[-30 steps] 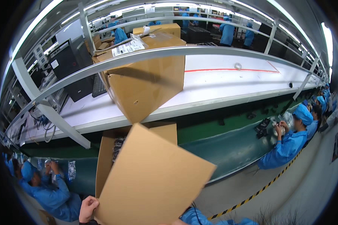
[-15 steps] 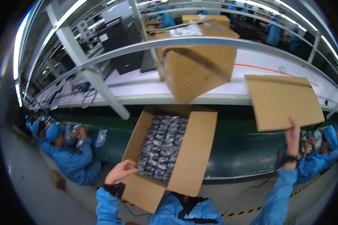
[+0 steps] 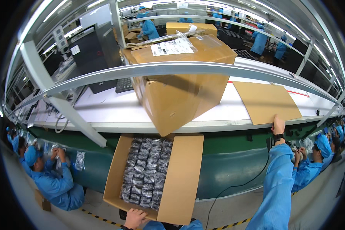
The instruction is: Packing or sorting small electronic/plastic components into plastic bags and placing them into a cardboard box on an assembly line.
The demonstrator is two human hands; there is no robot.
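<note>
An open brown carton [image 3: 181,178] sits in front of me, its right flap folded outward. Rows of small dark items in clear plastic wrap [image 3: 146,170] fill it; their exact kind is unclear. My left hand [image 3: 135,218] is closed over the carton's near edge, fingers curled on the rim. Out to the right, my right arm is stretched forward. My right hand [image 3: 278,125] grips the near edge of a flat cardboard sheet [image 3: 268,101], which lies on the white shelf, slightly over its front edge.
A large taped carton [image 3: 188,96] stands on the white shelf [image 3: 115,109] behind a metal rail [image 3: 172,69]. Under the shelf runs a green conveyor belt [image 3: 230,168]. Co-workers in blue sit at left [image 3: 53,184] and right [image 3: 312,161]. A black cable [image 3: 237,186] hangs at right.
The cardboard sheet, raised in my right hand before, has gone forward and down onto the shelf. My left hand has shifted along the carton's near side, where the near flap no longer shows folded out.
</note>
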